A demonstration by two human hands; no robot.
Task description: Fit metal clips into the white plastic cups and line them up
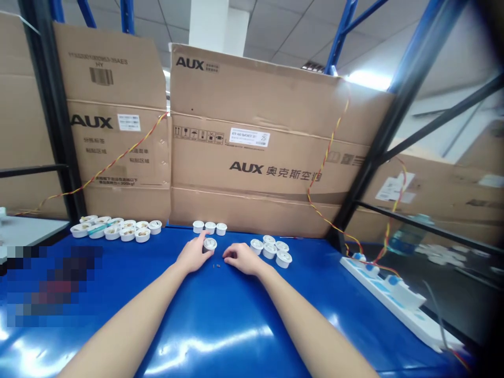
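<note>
A small round white cup [210, 244] stands on the blue tabletop between the thumb and index finger of my left hand [193, 255]. Its lid or contents are too small to make out. To the right of it, my right hand [243, 259] rests low over the table with its fingers curled together. Whatever those fingertips hold, if anything, is hidden. Just in front of the cup lie tiny dark pieces [218, 265]. Behind it stand several more white cups [221, 229] in a short row. Another cluster of white cups [283, 259] sits right of my right hand.
Several white cups with small contents [127, 233] are grouped at the back left. Cardboard panels [252, 199] wall off the back. On the right lies a white power strip [397, 302] with plugs and twisted red-yellow wires [325, 155]. A blurred patch covers the left side.
</note>
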